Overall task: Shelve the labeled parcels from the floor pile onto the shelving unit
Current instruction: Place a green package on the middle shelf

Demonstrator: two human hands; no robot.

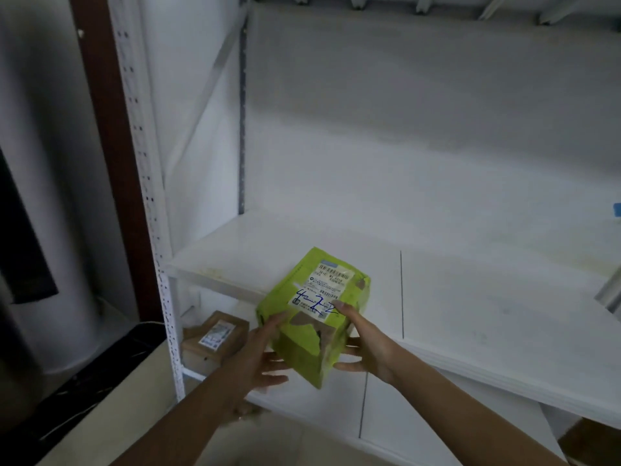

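A green parcel (312, 314) with a white label and blue handwriting hangs tilted in front of the white shelf board (470, 297) of the shelving unit, at its front edge. My left hand (260, 353) holds the parcel's left side and underside with spread fingers. My right hand (364, 344) grips its right side, thumb on the label. A brown labeled parcel (215, 338) lies on the lower shelf at the left.
The perforated white upright (148, 183) stands at the left, with a dark brown post (111, 129) beside it. A blue object (617, 210) shows at the right edge. A brown box corner (591, 442) sits at bottom right.
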